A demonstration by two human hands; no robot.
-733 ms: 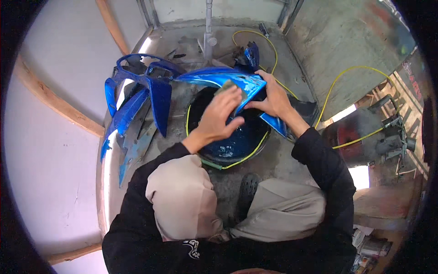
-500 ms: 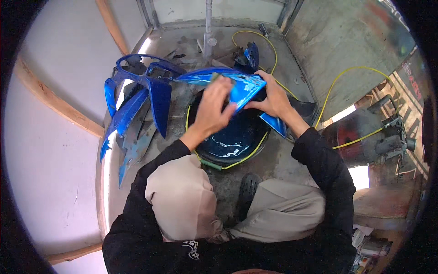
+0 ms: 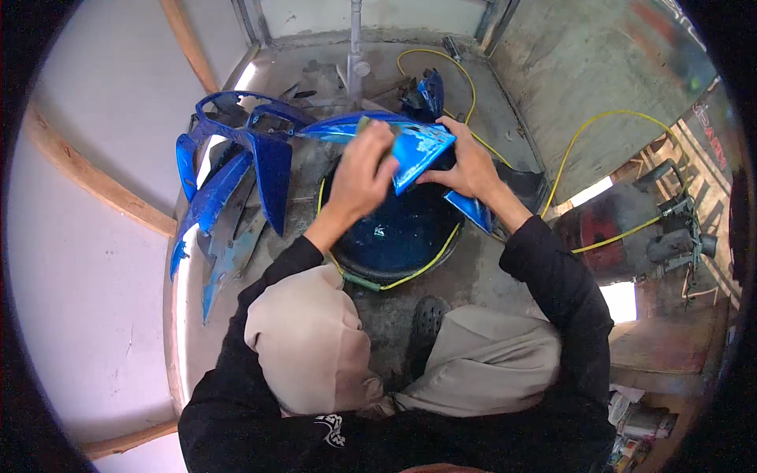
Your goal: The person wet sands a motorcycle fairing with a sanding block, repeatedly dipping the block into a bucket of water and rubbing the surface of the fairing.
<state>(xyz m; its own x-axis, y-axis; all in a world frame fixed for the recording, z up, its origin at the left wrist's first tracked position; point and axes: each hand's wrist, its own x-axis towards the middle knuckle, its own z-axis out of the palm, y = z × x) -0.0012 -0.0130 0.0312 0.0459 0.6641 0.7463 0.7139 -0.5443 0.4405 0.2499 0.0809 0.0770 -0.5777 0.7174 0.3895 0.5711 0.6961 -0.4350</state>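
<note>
I hold a long blue plastic panel (image 3: 418, 154), flaking on its right part, over a black round tub (image 3: 394, 244) of water with a yellow cord along its rim. My right hand (image 3: 473, 169) grips the panel's right end. My left hand (image 3: 363, 169) presses a small olive-green pad (image 3: 365, 122) against the panel's face. A smaller blue piece (image 3: 467, 209) hangs below my right hand, beside the tub. At the left sits a large blue fairing (image 3: 268, 185) with several pointed parts.
A grey pole (image 3: 356, 47) stands at the back, near dark and blue scraps (image 3: 430, 94). A yellow hose (image 3: 595, 118) loops to a red-and-black tank machine (image 3: 599, 232) at right. A white wall (image 3: 87, 260) with wooden battens is at left; a grey board (image 3: 591, 71) is at right.
My left hand and the pad have moved up and left along the panel's face. The panel and my right hand have shifted only slightly.
</note>
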